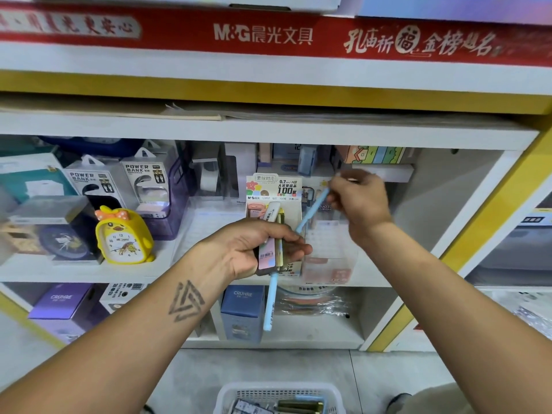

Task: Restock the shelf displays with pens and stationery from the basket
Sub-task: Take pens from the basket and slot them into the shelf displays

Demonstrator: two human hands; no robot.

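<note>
White shelf [268, 131] front, stocked: left hand [254, 249] grips bundled pastel slim plastic pens [270, 252], right hand [358, 201] pinches one pale-blue pen [313, 209] near its top; light, stiff, slippery—hold mid-barrel.

A yellow duck alarm clock [123, 237] is standing beside a dark boxed clock [61, 231], with two power bank boxes [119, 182] sitting behind them. Purple boxes [64, 303] are resting lower down, and a red banner [263, 34] is running overhead.

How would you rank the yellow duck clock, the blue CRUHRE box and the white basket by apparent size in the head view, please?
1. White basket, though cropped and nearest the camera.
2. Yellow duck clock and blue CRUHRE box look alike; unranked.
</note>
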